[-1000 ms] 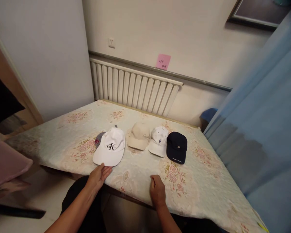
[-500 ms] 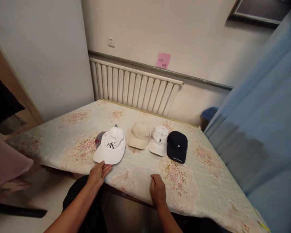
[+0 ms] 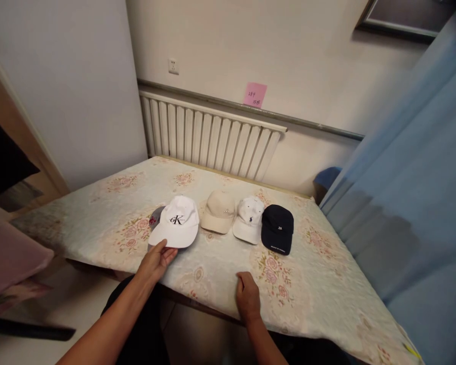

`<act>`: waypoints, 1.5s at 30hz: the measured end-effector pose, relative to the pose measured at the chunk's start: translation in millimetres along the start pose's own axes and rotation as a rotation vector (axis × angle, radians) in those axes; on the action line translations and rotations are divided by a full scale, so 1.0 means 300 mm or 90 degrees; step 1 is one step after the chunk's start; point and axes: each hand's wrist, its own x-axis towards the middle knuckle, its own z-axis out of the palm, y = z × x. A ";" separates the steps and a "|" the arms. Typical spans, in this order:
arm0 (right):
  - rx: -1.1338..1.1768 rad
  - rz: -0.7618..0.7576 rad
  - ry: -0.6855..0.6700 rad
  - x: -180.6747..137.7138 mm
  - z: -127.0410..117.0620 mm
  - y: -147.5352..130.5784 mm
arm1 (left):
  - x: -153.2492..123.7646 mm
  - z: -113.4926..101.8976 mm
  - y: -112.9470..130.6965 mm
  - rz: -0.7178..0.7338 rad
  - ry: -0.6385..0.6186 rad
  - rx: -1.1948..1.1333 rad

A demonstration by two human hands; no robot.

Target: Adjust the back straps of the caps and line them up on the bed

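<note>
My left hand (image 3: 156,260) pinches the brim of a white cap with a black CK logo (image 3: 178,227), which sits partly over a grey cap (image 3: 155,216) on the floral tablecloth (image 3: 307,294). To its right lie a beige cap (image 3: 219,218), a white cap with a small dark logo (image 3: 248,219) and a navy cap (image 3: 277,228) in a row. My right hand (image 3: 248,298) rests on the cloth near the front edge, fingers curled, holding nothing.
A white radiator (image 3: 209,134) runs along the wall behind the table, with a pink sticky note (image 3: 255,95) above it. A blue curtain (image 3: 414,203) hangs close at the right. A pink cushion (image 3: 11,256) lies at the left.
My left hand has taken the CK cap's brim and pushed the cap a little away from me, further over the grey cap. My right hand has stayed put.
</note>
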 end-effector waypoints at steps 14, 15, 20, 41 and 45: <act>0.183 0.093 0.014 0.010 -0.020 -0.024 | -0.202 0.120 -0.002 0.016 -0.115 -0.017; 0.223 0.119 0.019 0.012 -0.023 -0.026 | -0.218 0.127 -0.010 0.012 -0.130 -0.011; 0.326 0.229 0.024 0.036 -0.035 -0.023 | -0.285 0.150 -0.071 -0.026 -0.204 0.017; 0.901 0.415 0.052 0.057 -0.101 -0.005 | -0.410 0.125 -0.416 -0.209 -0.333 0.160; 0.923 0.440 0.060 0.052 -0.101 0.012 | -0.419 0.105 -0.453 -0.232 -0.336 0.182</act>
